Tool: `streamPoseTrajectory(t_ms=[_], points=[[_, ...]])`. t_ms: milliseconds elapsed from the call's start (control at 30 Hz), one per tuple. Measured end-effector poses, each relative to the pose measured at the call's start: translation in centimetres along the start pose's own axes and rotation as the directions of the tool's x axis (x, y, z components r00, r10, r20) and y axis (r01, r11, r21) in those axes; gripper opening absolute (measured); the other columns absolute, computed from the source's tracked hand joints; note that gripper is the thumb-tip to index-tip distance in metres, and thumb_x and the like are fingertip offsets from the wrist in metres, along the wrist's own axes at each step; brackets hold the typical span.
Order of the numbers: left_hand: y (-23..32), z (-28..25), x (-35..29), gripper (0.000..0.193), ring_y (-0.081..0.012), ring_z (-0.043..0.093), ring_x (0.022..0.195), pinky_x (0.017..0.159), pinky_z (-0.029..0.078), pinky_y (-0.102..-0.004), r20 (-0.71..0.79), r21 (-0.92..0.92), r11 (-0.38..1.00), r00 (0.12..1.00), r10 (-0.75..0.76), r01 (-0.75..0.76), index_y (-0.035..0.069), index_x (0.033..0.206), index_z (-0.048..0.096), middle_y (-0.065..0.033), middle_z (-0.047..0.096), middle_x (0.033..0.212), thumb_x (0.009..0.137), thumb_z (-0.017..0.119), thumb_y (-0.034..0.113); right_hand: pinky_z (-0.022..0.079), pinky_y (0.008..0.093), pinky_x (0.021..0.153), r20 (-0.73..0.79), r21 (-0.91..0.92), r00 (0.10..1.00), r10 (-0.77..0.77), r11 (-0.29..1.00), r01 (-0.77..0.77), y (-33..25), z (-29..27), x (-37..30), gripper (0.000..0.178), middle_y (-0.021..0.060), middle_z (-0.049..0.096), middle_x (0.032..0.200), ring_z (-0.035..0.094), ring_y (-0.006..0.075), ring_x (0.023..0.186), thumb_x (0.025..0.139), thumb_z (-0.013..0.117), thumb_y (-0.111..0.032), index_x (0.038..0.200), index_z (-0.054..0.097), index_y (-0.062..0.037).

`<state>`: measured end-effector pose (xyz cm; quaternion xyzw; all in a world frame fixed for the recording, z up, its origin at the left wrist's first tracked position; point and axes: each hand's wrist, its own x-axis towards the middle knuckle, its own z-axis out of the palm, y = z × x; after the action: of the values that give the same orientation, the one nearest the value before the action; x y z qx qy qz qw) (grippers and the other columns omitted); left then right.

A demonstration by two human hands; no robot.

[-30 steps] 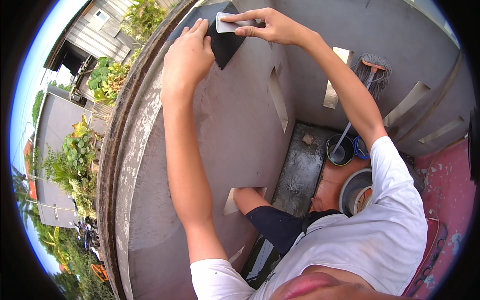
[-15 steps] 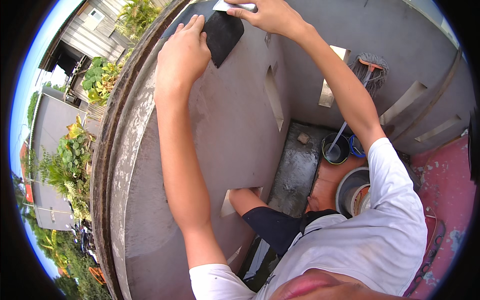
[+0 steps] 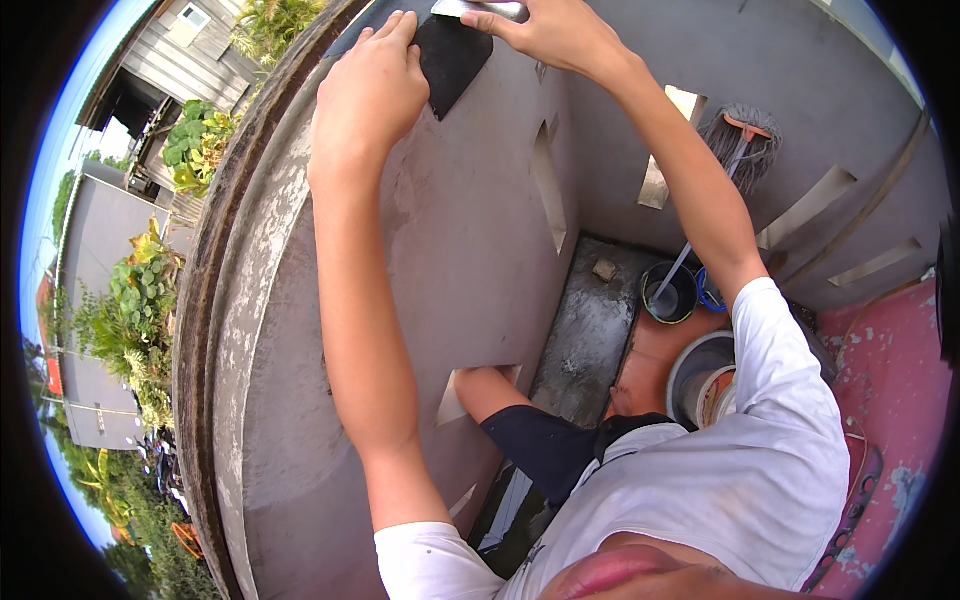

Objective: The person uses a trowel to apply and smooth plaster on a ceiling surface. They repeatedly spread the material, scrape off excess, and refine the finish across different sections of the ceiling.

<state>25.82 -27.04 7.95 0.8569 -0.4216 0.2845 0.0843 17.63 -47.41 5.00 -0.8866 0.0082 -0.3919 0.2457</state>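
Note:
My left hand (image 3: 372, 90) lies on a flat black sheet (image 3: 455, 65) at the top of the grey wall, its fingers stretched out over it. One pointed corner of the sheet hangs down the wall's inner face. Beside it, my right hand (image 3: 560, 30) grips a shiny silver flat piece (image 3: 512, 12) with a pale edge, thumb along its lower side. This piece is at the sheet's upper edge; the picture's rim cuts off the rest, so its kind is unclear.
The grey wall (image 3: 440, 260) has slot openings; my leg is by one. A mop (image 3: 742, 140) leans in a black bucket (image 3: 670, 290). Nearby are a blue-rimmed bucket (image 3: 708, 290), a large grey tub (image 3: 690, 365) and a stone chunk (image 3: 605, 269). Plants (image 3: 140, 290) grow outside.
The view has shifted slightly. Both hands and the black sheet sit a little higher and farther right in the picture. The grips look the same.

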Motion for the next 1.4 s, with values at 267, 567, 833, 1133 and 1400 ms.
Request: streamPoseTrajectory(t_ms=[267,567,833,1133,1400], points=[[0.4,-0.1,0.1,0.043,-0.03,0.049,0.138,0.112,0.044,-0.0439,-0.02,0.008,1.0,0.999,0.026,-0.026,0.012,0.144,0.054,-0.0061,0.053,0.149,0.103,0.045,0.022,0.054,0.0399,0.083,-0.06,0.119,0.993,0.101,0.988,-0.094,2.6,2.1,-1.9,0.049,0.01,0.074,0.088,0.07,0.0266,0.087,0.09,0.062,-0.063,0.128,0.071,-0.0337],[0.0,0.1,-0.1,0.043,-0.03,0.05,0.138,0.111,0.044,-0.0443,-0.048,0.014,0.999,0.998,0.034,-0.034,0.012,0.143,0.055,-0.0063,0.054,0.148,0.103,0.046,0.022,0.054,0.0397,0.082,-0.107,0.1,0.992,0.063,0.994,-0.052,1.5,3.7,-2.3,0.053,0.0088,0.072,0.079,0.07,0.0241,0.082,0.09,0.063,-0.065,0.132,0.069,-0.0332],[-1.1,0.3,0.4,0.043,-0.0293,0.048,0.139,0.113,0.041,-0.0413,-0.006,0.017,0.998,0.998,0.057,-0.057,0.015,0.145,0.053,-0.0072,0.055,0.148,0.103,0.047,0.026,0.055,0.0386,0.078,-0.126,0.17,0.98,0.152,0.977,-0.129,0.3,3.2,-1.5,0.05,0.0099,0.07,0.076,0.069,0.023,0.078,0.09,0.064,-0.061,0.13,0.07,-0.032],[-1.1,0.2,0.3,0.043,-0.0292,0.048,0.139,0.113,0.041,-0.0415,0.002,0.013,0.999,0.999,0.04,-0.04,0.016,0.145,0.054,-0.0073,0.055,0.148,0.103,0.047,0.026,0.055,0.0389,0.077,-0.084,0.162,0.989,0.123,0.981,-0.108,-0.2,3.2,-2.2,0.048,0.013,0.073,0.086,0.068,0.0243,0.08,0.09,0.065,-0.059,0.128,0.071,-0.0311],[-0.9,0.2,0.3,0.043,-0.0297,0.048,0.139,0.113,0.041,-0.0417,0.008,0.023,0.999,0.999,0.048,-0.049,0.016,0.145,0.054,-0.0076,0.054,0.148,0.103,0.047,0.026,0.051,0.0331,0.071,-0.042,0.299,0.997,-0.071,0.951,0.08,1.4,3.4,-1.7,0.05,0.0086,0.072,0.078,0.063,0.0194,0.068,0.089,0.067,-0.06,0.129,0.071,-0.0303]])
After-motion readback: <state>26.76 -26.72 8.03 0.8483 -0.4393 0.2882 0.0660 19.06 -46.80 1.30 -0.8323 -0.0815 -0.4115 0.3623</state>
